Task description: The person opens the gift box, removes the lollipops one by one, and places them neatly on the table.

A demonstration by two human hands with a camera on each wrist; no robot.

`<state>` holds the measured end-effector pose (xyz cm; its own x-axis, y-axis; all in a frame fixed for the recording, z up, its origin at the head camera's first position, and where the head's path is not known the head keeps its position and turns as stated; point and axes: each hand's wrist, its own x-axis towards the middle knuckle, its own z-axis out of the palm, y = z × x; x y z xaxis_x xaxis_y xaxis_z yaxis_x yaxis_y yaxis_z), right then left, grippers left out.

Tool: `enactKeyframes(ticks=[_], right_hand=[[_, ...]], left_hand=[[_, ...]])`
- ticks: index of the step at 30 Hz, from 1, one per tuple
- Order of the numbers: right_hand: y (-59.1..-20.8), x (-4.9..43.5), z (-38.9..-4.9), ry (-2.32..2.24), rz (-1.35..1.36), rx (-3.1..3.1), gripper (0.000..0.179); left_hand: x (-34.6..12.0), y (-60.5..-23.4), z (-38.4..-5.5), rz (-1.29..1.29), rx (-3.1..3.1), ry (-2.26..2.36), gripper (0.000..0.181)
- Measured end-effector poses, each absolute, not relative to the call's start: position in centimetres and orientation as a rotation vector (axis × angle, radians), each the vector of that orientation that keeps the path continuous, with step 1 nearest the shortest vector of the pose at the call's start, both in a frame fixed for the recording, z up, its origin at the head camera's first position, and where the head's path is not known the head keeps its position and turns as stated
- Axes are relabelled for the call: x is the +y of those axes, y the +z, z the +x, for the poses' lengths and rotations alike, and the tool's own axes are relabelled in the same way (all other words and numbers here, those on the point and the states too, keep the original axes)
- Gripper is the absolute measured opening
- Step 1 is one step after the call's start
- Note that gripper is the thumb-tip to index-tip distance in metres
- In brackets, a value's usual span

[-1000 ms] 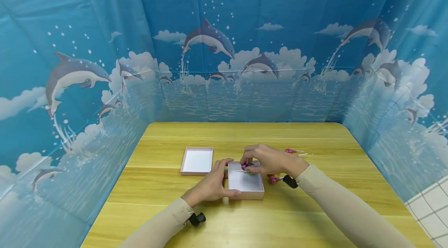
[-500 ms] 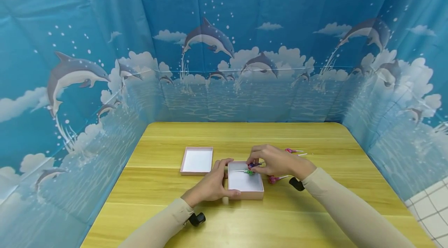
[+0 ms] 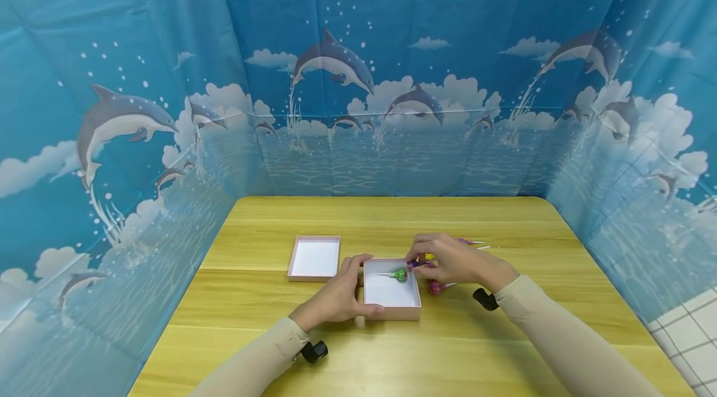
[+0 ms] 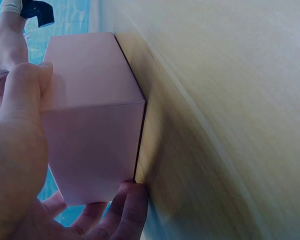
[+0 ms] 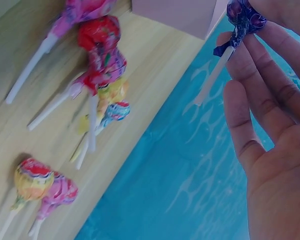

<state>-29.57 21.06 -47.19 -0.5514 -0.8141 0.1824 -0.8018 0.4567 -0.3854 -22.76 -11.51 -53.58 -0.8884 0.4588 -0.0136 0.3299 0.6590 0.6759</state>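
My left hand (image 3: 338,297) grips the small pink open-topped box (image 3: 394,313) from its left side, thumb on the near wall and fingers at the far side. A green lollipop (image 3: 400,275) lies inside on the white bottom, its stick pointing left. Just above the box's right edge, my right hand (image 3: 450,260) pinches a purple-wrapped lollipop (image 5: 246,21). In the right wrist view its white stick points away from the fingertips. The left wrist view shows the box's pink outer walls (image 4: 95,150) with fingers round them.
A shallow pink-rimmed lid (image 3: 316,258) lies left of the box. Right of it are several lollipops on the table, among them a red one (image 5: 99,32), a blue one (image 5: 118,111) and a yellow one (image 5: 32,180). A dolphin-print curtain (image 3: 358,154) surrounds the table.
The right hand has moved right with the purple lollipop, from over the box to its right edge. The green lollipop in the box has come into full view. My left hand has stayed put.
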Motion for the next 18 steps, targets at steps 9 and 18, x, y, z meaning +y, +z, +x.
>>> enactKeyframes(ticks=[9,18], right_hand=[[-47.5,22.7,-29.8,-0.71,-1.451,2.67,0.016],[-47.6,24.1,-29.9,-0.691,-1.425,2.713,0.016]], left_hand=[[-11.4,-53.5,-22.8,0.652,2.69,1.059,0.117],[-11.3,-53.6,-23.0,0.648,2.689,1.061,0.118]])
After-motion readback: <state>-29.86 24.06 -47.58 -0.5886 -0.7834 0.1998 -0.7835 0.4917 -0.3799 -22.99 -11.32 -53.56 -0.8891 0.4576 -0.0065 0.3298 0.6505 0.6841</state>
